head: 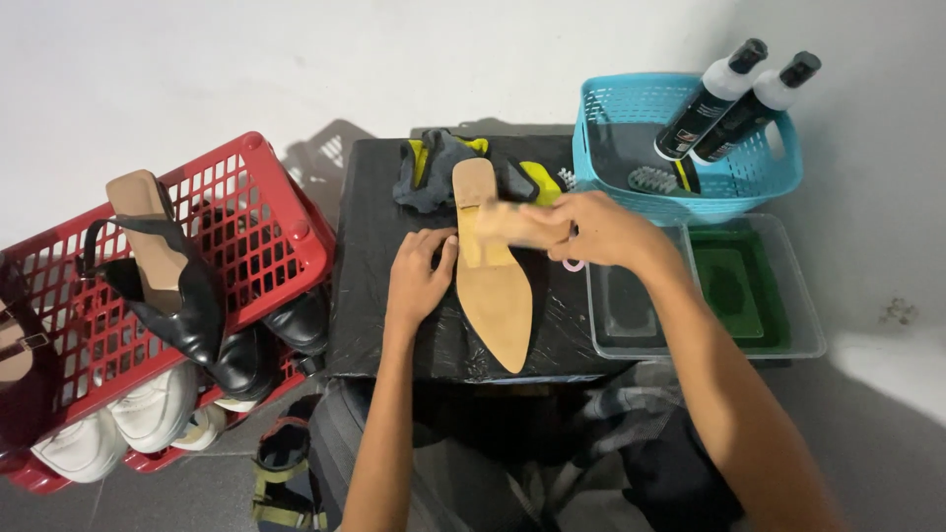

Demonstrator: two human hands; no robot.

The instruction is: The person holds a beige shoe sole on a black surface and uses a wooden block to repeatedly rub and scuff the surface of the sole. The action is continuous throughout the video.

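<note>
While the shoe point(490, 266) lies sole-up on the black bench point(374, 296), its pointed toe aims toward six o'clock and its tan block heel sticks out toward three o'clock. The right hand point(591, 229) has its fingers clenched around that heel. The left hand point(416, 281) rests at the shoe's nine o'clock side, fingers released and spread flat, fingertips touching the edge of the sole. At twelve o'clock from the shoe sits a crumpled grey and yellow cloth point(434, 169). Toward two o'clock stands a turquoise basket point(631, 118) with two dark bottles point(734, 99) leaning in it and a brush point(652, 179) at its bottom. Just beside the right wrist, at three o'clock, is a clear tray point(803, 335) holding green liquid. Well off at nine o'clock, a red crate point(246, 197) carries a black heeled shoe point(163, 271), with white shoes point(118, 419) below it.
</note>
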